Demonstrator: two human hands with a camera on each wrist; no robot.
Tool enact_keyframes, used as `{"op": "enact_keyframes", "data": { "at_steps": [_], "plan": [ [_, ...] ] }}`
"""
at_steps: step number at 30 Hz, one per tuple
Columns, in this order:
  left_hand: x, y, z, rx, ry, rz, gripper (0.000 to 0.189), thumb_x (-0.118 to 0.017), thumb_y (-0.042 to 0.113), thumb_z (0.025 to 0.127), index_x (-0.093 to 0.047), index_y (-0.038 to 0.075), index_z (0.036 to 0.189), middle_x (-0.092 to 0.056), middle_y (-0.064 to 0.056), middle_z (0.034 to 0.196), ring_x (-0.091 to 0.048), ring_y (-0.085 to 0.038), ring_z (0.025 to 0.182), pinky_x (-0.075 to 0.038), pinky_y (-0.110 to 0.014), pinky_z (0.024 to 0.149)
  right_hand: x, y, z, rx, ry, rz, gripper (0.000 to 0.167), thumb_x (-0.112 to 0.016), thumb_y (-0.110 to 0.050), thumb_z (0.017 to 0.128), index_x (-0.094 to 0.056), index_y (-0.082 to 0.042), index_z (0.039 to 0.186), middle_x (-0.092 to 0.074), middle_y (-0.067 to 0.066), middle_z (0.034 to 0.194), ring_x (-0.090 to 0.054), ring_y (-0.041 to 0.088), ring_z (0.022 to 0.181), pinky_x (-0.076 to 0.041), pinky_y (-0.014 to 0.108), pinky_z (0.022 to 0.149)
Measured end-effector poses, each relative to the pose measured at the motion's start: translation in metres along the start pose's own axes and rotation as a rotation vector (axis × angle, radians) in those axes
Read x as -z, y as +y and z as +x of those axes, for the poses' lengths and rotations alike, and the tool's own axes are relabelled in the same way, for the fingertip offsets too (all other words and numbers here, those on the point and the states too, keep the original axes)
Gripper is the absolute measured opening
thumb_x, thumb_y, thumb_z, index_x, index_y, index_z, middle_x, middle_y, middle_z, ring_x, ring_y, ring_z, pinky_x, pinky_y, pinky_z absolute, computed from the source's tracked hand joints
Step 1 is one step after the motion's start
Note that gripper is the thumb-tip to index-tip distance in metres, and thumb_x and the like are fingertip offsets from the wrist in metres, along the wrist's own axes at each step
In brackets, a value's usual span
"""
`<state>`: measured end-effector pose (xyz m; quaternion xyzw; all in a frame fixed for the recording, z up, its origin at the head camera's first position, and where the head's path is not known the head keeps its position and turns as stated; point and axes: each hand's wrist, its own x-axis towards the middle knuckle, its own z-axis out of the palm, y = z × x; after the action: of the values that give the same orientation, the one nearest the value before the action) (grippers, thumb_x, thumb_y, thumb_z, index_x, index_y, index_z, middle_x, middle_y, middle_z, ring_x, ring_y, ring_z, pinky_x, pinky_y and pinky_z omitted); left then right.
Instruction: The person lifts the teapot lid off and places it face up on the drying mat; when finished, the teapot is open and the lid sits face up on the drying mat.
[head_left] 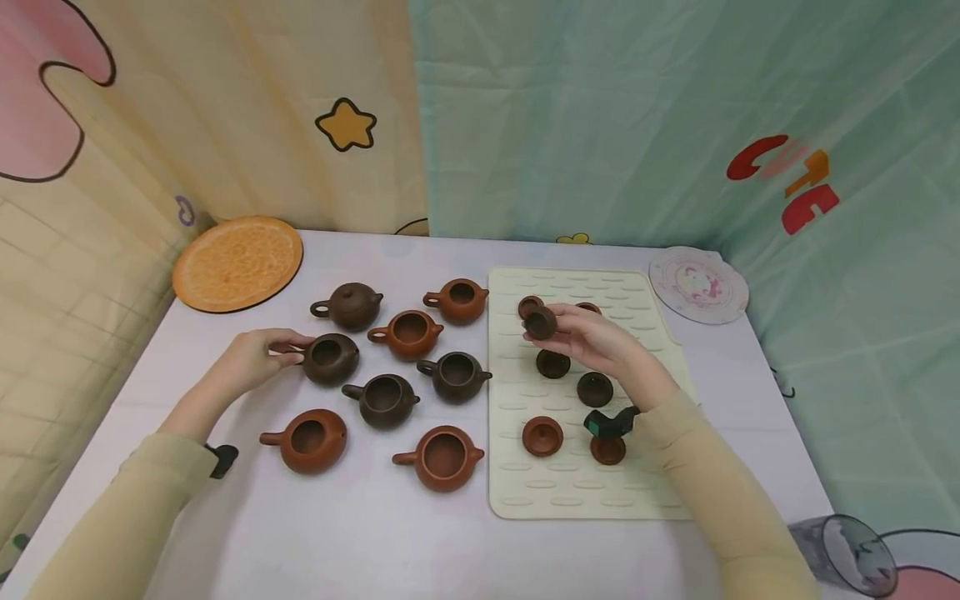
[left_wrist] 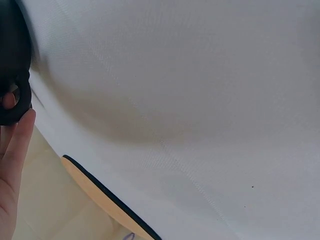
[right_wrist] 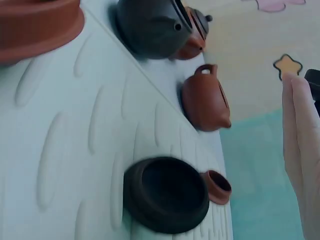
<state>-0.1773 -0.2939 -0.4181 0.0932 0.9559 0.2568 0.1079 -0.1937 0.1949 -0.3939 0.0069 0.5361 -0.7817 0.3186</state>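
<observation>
By its handle, my left hand [head_left: 251,360] pinches a dark brown open teapot [head_left: 330,360] at the left of the group. The left wrist view shows the fingertips at the handle loop [left_wrist: 22,102]. My right hand [head_left: 596,340] holds a small dark lid [head_left: 540,322] above the pale mat, its hollow underside facing the head camera. Only a dark edge of this lid [right_wrist: 314,84] shows beyond the fingers in the right wrist view. Below the hand lie two dark lids, one left [head_left: 553,363] and one right [head_left: 595,389]. Another dark teapot [head_left: 354,306], behind the gripped one, wears its lid.
Several lidless teapots, dark and reddish-brown, stand mid-table, including a reddish one [head_left: 445,458] in front. Reddish lids [head_left: 542,436] lie on the cream mat [head_left: 517,492]. An orange round board [head_left: 238,265] stands back left, a pink-white plate [head_left: 699,285] back right, a clear glass [head_left: 855,554] front right.
</observation>
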Motion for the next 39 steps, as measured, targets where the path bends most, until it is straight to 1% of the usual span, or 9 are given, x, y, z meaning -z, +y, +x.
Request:
{"op": "enact_keyframes", "data": {
  "at_steps": [8,11,14,16,18,21,25,31,39],
  "plan": [
    [0.000,0.002,-0.001,0.018,0.000,-0.010,0.031,-0.068,0.007,0.091,-0.069,0.006,0.122,-0.068,-0.022,0.120,-0.061,-0.046,0.111,-0.044,-0.062,0.094,0.034,-0.008,-0.026,0.091,-0.055,0.158,0.029,-0.034,-0.019,0.108,-0.057,-0.003,0.116,-0.069,0.013,0.113,-0.070,0.024,0.108,-0.054,0.030,0.095],
    [-0.001,0.002,-0.001,0.016,0.006,-0.012,0.031,-0.068,0.007,0.091,-0.069,0.006,0.121,-0.067,-0.022,0.120,-0.061,-0.046,0.112,-0.044,-0.062,0.095,0.048,-0.015,-0.035,0.127,-0.019,0.165,0.029,-0.037,-0.022,0.108,-0.055,-0.003,0.118,-0.070,0.014,0.113,-0.070,0.023,0.108,-0.054,0.030,0.095],
    [-0.001,0.002,-0.001,0.020,0.004,-0.015,0.031,-0.067,0.006,0.091,-0.068,0.006,0.122,-0.067,-0.022,0.121,-0.060,-0.046,0.113,-0.043,-0.063,0.096,0.064,-0.022,-0.043,0.164,0.078,0.121,0.025,-0.040,-0.017,0.106,-0.053,-0.003,0.124,-0.068,0.009,0.112,-0.070,0.018,0.105,-0.054,0.027,0.093],
    [-0.001,0.003,-0.001,0.027,-0.001,-0.019,0.031,-0.066,0.006,0.092,-0.068,0.006,0.123,-0.066,-0.022,0.122,-0.060,-0.046,0.114,-0.043,-0.063,0.097,0.073,-0.024,-0.047,0.175,0.159,0.065,0.035,-0.041,-0.015,0.106,-0.045,-0.002,0.138,-0.064,0.003,0.115,-0.069,0.011,0.103,-0.054,0.025,0.092],
    [0.000,0.003,-0.001,0.030,-0.006,-0.021,0.032,-0.066,0.006,0.092,-0.067,0.006,0.124,-0.066,-0.022,0.123,-0.059,-0.045,0.115,-0.042,-0.063,0.098,0.083,-0.025,-0.050,0.165,0.232,-0.003,0.051,-0.042,-0.018,0.105,-0.028,0.000,0.151,-0.056,0.004,0.124,-0.066,0.004,0.102,-0.053,0.021,0.092],
    [0.001,0.003,0.000,0.028,-0.013,-0.021,0.032,-0.065,0.005,0.092,-0.067,0.006,0.124,-0.066,-0.022,0.123,-0.059,-0.045,0.115,-0.043,-0.062,0.098,0.094,-0.022,-0.051,0.127,0.333,-0.166,0.067,-0.041,-0.022,0.106,-0.004,0.006,0.155,-0.043,0.009,0.135,-0.062,-0.004,0.098,-0.051,0.016,0.091],
    [0.001,0.003,0.000,0.023,-0.018,-0.018,0.032,-0.065,0.006,0.092,-0.067,0.006,0.124,-0.066,-0.022,0.123,-0.059,-0.045,0.115,-0.043,-0.062,0.097,0.108,-0.012,-0.050,0.060,0.450,-0.358,0.067,-0.045,-0.024,0.105,-0.012,0.009,0.153,-0.039,0.016,0.140,-0.060,-0.009,0.092,-0.051,0.018,0.094],
    [0.001,0.003,0.000,0.024,-0.025,-0.020,0.032,-0.065,0.006,0.092,-0.067,0.006,0.125,-0.066,-0.021,0.123,-0.060,-0.044,0.115,-0.043,-0.062,0.098,0.120,0.002,-0.051,0.002,0.525,-0.608,0.062,-0.047,-0.028,0.104,-0.030,0.015,0.146,-0.041,0.023,0.141,-0.057,-0.013,0.085,-0.052,0.018,0.091],
    [0.001,0.002,0.000,0.043,-0.021,-0.014,0.032,-0.065,0.006,0.092,-0.067,0.006,0.124,-0.066,-0.022,0.122,-0.058,-0.046,0.115,-0.043,-0.063,0.097,0.123,0.003,-0.051,-0.035,0.572,-0.764,0.063,-0.046,-0.038,0.104,-0.036,0.006,0.148,-0.041,0.026,0.147,-0.056,-0.015,0.080,-0.046,0.012,0.088]
  ]
}}
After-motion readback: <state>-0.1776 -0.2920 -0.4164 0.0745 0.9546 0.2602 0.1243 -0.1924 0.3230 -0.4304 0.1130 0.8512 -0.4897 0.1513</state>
